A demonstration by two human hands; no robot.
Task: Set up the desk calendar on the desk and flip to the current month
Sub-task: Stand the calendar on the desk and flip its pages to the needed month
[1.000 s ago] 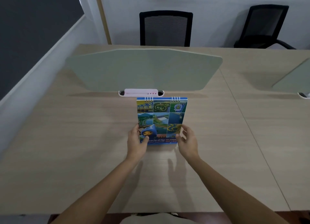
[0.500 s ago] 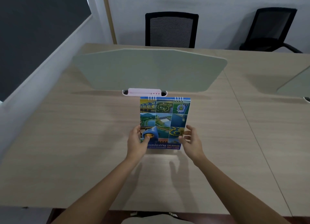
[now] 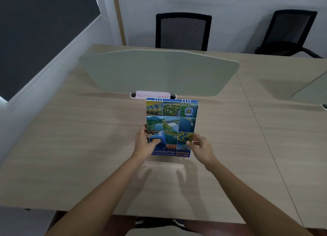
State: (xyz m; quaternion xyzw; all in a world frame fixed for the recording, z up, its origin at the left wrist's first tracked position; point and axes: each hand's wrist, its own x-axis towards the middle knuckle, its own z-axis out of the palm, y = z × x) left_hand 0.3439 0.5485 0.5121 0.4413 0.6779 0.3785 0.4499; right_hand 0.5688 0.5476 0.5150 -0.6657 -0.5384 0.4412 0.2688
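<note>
Head view, fingers (image 3: 155, 141) gripping calendar (image 3: 175, 122)

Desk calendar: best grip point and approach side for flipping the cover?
Probably pinch the cover's free bottom edge on the desk calendar, approaching from the near side. The spiral binding runs along the far top edge, so pages hinge there. The left hand and right hand already flank the lower corners.

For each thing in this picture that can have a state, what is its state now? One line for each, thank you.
Spiral-bound desk calendar with photo-grid cover: upright, cover page showing, not flipped.
Left hand: grip on the calendar's lower left edge.
Right hand: fingers at its lower right edge.
Pale pink cable tray: lies flat behind the calendar.
Two black mesh office chairs: unoccupied.
</note>
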